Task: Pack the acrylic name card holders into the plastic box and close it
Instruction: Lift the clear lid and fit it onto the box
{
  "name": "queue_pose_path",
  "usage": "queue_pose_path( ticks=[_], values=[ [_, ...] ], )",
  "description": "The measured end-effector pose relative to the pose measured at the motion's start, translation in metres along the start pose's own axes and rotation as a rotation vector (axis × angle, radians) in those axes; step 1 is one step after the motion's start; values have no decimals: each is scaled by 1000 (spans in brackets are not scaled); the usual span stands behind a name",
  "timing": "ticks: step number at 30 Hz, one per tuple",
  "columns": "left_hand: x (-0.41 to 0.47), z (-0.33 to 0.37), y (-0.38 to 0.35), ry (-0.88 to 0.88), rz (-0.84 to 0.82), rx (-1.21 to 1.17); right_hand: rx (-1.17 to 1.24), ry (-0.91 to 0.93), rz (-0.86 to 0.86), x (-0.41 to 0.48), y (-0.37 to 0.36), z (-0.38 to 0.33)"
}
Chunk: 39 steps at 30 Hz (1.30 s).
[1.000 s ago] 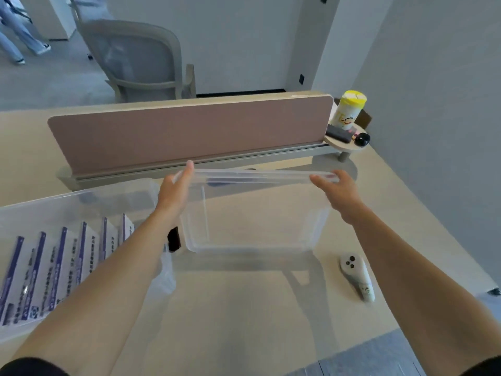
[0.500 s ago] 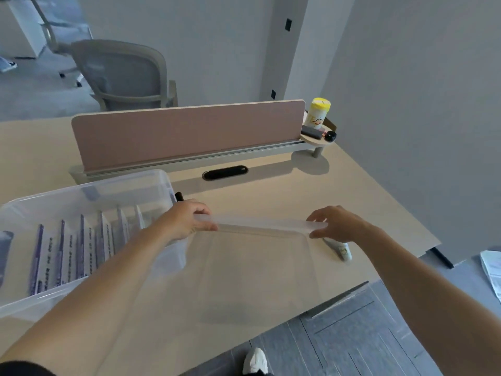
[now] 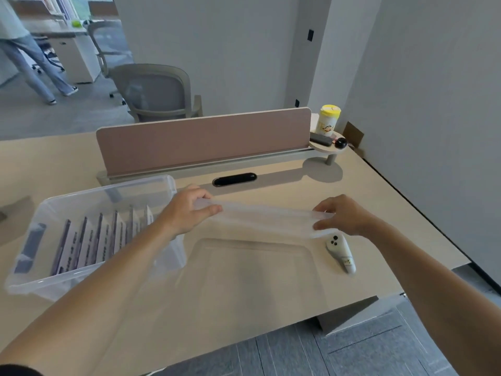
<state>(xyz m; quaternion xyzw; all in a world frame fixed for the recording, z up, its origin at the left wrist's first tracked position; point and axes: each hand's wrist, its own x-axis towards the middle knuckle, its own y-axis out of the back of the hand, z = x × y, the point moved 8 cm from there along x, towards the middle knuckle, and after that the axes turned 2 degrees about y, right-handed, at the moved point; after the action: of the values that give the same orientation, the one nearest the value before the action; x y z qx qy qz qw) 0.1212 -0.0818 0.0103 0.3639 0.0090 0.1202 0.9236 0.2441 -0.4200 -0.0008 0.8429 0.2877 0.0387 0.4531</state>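
A clear plastic box (image 3: 113, 189) stands open on the desk at the left, with several acrylic name card holders (image 3: 95, 240) upright in a row inside. I hold the box's clear lid (image 3: 257, 267) above the desk, to the right of the box, tilted with its far edge up. My left hand (image 3: 187, 210) grips the far edge at its left corner. My right hand (image 3: 341, 214) grips the same edge at its right corner.
A white controller (image 3: 340, 252) lies on the desk under my right wrist. A pink divider panel (image 3: 203, 139) runs along the back, with a black cable slot (image 3: 234, 179) before it. A yellow-lidded canister (image 3: 328, 119) stands on a small shelf at the back right. The desk's front edge is near.
The lid has come down from upright at the divider toward me and now lies tilted, low over the desk. Both hands keep their grip. The view has pulled back and turned left.
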Motion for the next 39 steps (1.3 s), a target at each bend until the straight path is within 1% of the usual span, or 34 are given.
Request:
queue_pose_path(
  ticks=[3,5,8,11,14,20,24,27,31,33,35,37,39],
  values=[
    [-8,13,30,-41,105,75,12,91,8,15,7,-18],
    [-17,18,51,-57,169,109,-34,169,22,24,6,-37],
    [-36,17,78,-38,236,144,-49,250,33,37,-6,-65],
    [-57,-1,103,19,287,167,-49,302,4,50,-28,-93],
    [-87,-34,126,94,336,119,-93,355,-44,61,-58,-127],
    [-134,-81,166,25,413,58,-176,413,-110,75,-114,-184],
    [-155,-127,199,-5,413,22,-322,417,-129,81,-155,-230],
    [-164,-162,215,-33,393,50,-452,421,-136,80,-186,-259],
    [-167,-225,222,54,318,-24,-557,409,-77,89,-207,-298],
    [-165,-248,223,121,291,-67,-608,395,-101,94,-217,-310],
    [-163,-263,225,171,264,-52,-665,400,-135,95,-232,-314],
    [-163,-276,224,174,225,5,-719,417,-149,93,-246,-317],
    [-166,-286,221,138,197,50,-763,450,-160,90,-261,-317]
  ],
)
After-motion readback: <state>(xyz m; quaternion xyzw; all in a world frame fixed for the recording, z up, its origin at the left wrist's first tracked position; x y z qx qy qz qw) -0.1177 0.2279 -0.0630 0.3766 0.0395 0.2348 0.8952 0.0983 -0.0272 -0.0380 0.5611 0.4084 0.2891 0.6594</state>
